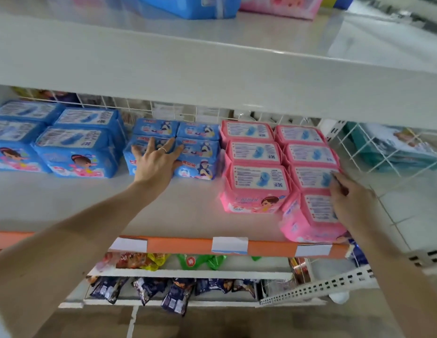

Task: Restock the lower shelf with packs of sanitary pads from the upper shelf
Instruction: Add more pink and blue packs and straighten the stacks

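On the lower shelf (95, 206) stand rows of sanitary pad packs. My left hand (157, 160), fingers spread and straight, presses on the front small blue pack (139, 164) in the middle group. My right hand (349, 203) rests on the right side of the front pink pack (310, 218), which sits near the shelf's orange front edge (178, 245); its fingers lie against the pack and I cannot tell if they curl round it. More pink packs (256, 176) stand in two rows behind. The upper shelf (212, 76) carries a blue pack (188, 6) and a pink pack (281, 4).
Larger blue packs (73, 152) fill the shelf's left end. A white wire divider (373, 152) bounds the right, with teal packs (393, 150) beyond. Snack bags (149, 289) hang on racks below the shelf. Bare shelf surface lies in front of the blue packs.
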`<action>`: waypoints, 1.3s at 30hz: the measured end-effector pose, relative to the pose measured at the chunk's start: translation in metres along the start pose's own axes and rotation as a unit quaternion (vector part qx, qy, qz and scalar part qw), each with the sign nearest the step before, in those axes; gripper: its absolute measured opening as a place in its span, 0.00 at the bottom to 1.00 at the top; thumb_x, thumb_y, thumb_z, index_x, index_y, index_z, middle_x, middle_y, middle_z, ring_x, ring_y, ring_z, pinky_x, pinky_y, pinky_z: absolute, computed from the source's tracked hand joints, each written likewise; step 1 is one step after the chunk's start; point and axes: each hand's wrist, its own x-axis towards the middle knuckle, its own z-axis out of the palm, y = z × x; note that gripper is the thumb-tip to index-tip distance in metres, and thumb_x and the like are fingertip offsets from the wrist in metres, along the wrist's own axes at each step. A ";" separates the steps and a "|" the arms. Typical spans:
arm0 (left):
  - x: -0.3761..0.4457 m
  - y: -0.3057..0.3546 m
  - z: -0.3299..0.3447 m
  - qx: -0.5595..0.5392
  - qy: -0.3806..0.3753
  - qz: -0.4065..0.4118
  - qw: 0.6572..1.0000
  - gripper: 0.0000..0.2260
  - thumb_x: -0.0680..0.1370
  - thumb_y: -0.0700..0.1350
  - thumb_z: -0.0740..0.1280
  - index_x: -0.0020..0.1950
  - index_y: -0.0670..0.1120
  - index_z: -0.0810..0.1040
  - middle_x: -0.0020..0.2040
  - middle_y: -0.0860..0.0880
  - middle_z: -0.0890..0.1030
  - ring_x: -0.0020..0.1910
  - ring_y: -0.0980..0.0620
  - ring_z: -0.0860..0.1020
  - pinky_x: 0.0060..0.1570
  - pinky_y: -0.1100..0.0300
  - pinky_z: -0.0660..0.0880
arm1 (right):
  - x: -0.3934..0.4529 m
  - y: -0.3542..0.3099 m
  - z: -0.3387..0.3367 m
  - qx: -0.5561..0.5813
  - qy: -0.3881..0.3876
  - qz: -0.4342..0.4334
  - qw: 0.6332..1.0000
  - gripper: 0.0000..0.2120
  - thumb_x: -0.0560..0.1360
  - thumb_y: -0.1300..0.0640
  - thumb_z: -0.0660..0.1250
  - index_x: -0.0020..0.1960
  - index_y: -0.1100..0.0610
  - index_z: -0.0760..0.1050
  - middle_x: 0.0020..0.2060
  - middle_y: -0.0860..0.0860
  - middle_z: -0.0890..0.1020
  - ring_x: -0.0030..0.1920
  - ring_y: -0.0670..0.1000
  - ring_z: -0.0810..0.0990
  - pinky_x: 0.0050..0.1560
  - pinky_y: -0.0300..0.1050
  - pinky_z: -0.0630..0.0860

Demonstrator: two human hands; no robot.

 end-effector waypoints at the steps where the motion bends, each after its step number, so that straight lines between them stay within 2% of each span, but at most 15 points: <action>1: 0.000 0.001 0.002 0.002 0.001 0.003 1.000 0.22 0.83 0.54 0.60 0.78 0.55 0.66 0.78 0.50 0.66 0.75 0.35 0.61 0.67 0.30 0.58 | -0.001 -0.001 0.001 0.007 0.005 0.006 1.000 0.18 0.84 0.46 0.57 0.71 0.49 0.72 0.53 0.52 0.82 0.36 0.51 0.84 0.32 0.46 0.82; 8: -0.005 0.005 -0.002 -0.021 -0.004 -0.005 1.000 0.23 0.83 0.55 0.60 0.78 0.55 0.64 0.80 0.52 0.62 0.77 0.36 0.57 0.70 0.30 0.54 | -0.005 -0.010 -0.003 -0.006 0.028 0.004 1.000 0.18 0.83 0.46 0.57 0.68 0.49 0.75 0.50 0.51 0.82 0.37 0.53 0.84 0.38 0.52 0.84; 11: -0.014 0.016 -0.008 -0.045 0.014 0.001 0.999 0.28 0.81 0.59 0.62 0.79 0.55 0.60 0.82 0.51 0.56 0.80 0.40 0.51 0.71 0.25 0.44 | -0.010 -0.012 -0.007 -0.044 0.053 -0.023 0.997 0.17 0.83 0.46 0.54 0.54 0.54 0.78 0.43 0.51 0.82 0.37 0.53 0.83 0.39 0.52 0.84; 13: -0.029 0.029 -0.013 -0.071 0.048 0.036 0.996 0.32 0.80 0.61 0.61 0.81 0.54 0.54 0.83 0.52 0.50 0.81 0.43 0.46 0.72 0.27 0.39 | -0.018 -0.013 -0.012 -0.063 0.084 -0.061 0.993 0.16 0.84 0.48 0.52 0.46 0.53 0.74 0.39 0.49 0.79 0.39 0.54 0.80 0.42 0.52 0.81; 15: -0.052 0.044 -0.017 -0.110 0.065 0.066 0.990 0.33 0.80 0.61 0.58 0.82 0.54 0.49 0.83 0.53 0.48 0.81 0.46 0.45 0.73 0.29 0.40 | -0.028 -0.007 -0.020 -0.057 0.120 -0.091 0.987 0.16 0.86 0.50 0.51 0.43 0.52 0.70 0.38 0.50 0.78 0.40 0.55 0.80 0.44 0.52 0.79; 17: -0.079 0.057 -0.020 -0.143 0.064 0.087 0.984 0.34 0.80 0.61 0.56 0.82 0.53 0.46 0.82 0.55 0.48 0.82 0.48 0.45 0.75 0.31 0.42 | -0.035 0.002 -0.026 -0.036 0.150 -0.103 0.983 0.22 0.86 0.47 0.47 0.47 0.58 0.73 0.44 0.58 0.82 0.46 0.60 0.81 0.49 0.59 0.79; 19: -0.106 0.060 -0.021 -0.168 0.051 0.100 0.979 0.34 0.80 0.60 0.56 0.82 0.52 0.47 0.82 0.55 0.51 0.81 0.49 0.49 0.76 0.33 0.46 | -0.045 -0.005 -0.021 -0.018 0.175 -0.139 0.974 0.26 0.85 0.45 0.48 0.57 0.63 0.76 0.52 0.64 0.82 0.53 0.65 0.80 0.55 0.64 0.77; 21: -0.124 0.056 -0.022 -0.197 0.054 0.097 0.974 0.32 0.80 0.59 0.56 0.82 0.51 0.51 0.81 0.53 0.58 0.80 0.48 0.56 0.75 0.35 0.55 | -0.054 -0.036 -0.012 0.001 0.178 -0.207 0.962 0.20 0.84 0.51 0.55 0.62 0.66 0.76 0.58 0.66 0.81 0.59 0.66 0.79 0.59 0.65 0.75; 23: -0.133 0.050 -0.026 -0.214 0.050 0.085 0.972 0.32 0.80 0.58 0.57 0.81 0.49 0.55 0.79 0.49 0.64 0.78 0.46 0.61 0.75 0.41 0.59 | -0.067 -0.072 0.001 0.014 0.150 -0.281 0.948 0.17 0.82 0.58 0.61 0.65 0.68 0.74 0.63 0.65 0.78 0.64 0.65 0.77 0.65 0.65 0.73; 26: -0.138 0.045 -0.037 -0.219 0.062 0.084 0.970 0.30 0.80 0.57 0.60 0.80 0.47 0.59 0.77 0.47 0.67 0.76 0.45 0.64 0.74 0.47 0.61 | -0.092 -0.120 0.018 0.056 0.087 -0.332 0.938 0.20 0.82 0.55 0.62 0.69 0.65 0.72 0.67 0.53 0.73 0.69 0.54 0.72 0.72 0.55 0.68; 28: -0.142 0.040 -0.044 -0.210 0.090 0.091 0.969 0.30 0.80 0.57 0.61 0.79 0.47 0.62 0.77 0.47 0.68 0.75 0.45 0.66 0.73 0.47 0.63 | -0.107 -0.137 0.025 0.077 0.074 -0.345 0.933 0.20 0.82 0.54 0.62 0.70 0.63 0.71 0.67 0.48 0.71 0.71 0.45 0.67 0.74 0.45 0.64; 29: -0.145 0.037 -0.046 -0.210 0.104 0.090 0.968 0.30 0.80 0.57 0.61 0.79 0.47 0.62 0.76 0.47 0.69 0.74 0.44 0.67 0.73 0.46 0.65 | -0.113 -0.141 0.029 0.084 0.065 -0.350 0.931 0.20 0.82 0.54 0.62 0.71 0.62 0.71 0.69 0.49 0.71 0.72 0.45 0.67 0.74 0.45 0.64; 32: -0.158 0.024 -0.055 -0.218 0.142 0.075 0.963 0.30 0.79 0.57 0.61 0.77 0.45 0.66 0.75 0.46 0.70 0.73 0.43 0.69 0.70 0.47 0.66 | -0.129 -0.147 0.037 0.104 0.038 -0.345 0.932 0.23 0.82 0.51 0.62 0.72 0.62 0.70 0.73 0.57 0.71 0.74 0.54 0.69 0.73 0.55 0.67; 39: -0.188 -0.006 -0.065 -0.235 0.140 0.017 0.962 0.30 0.78 0.59 0.60 0.78 0.46 0.65 0.76 0.48 0.68 0.73 0.45 0.68 0.68 0.46 0.69 | -0.147 -0.167 0.051 0.092 -0.017 -0.326 0.941 0.27 0.81 0.44 0.58 0.73 0.59 0.69 0.75 0.55 0.69 0.75 0.53 0.66 0.74 0.58 0.65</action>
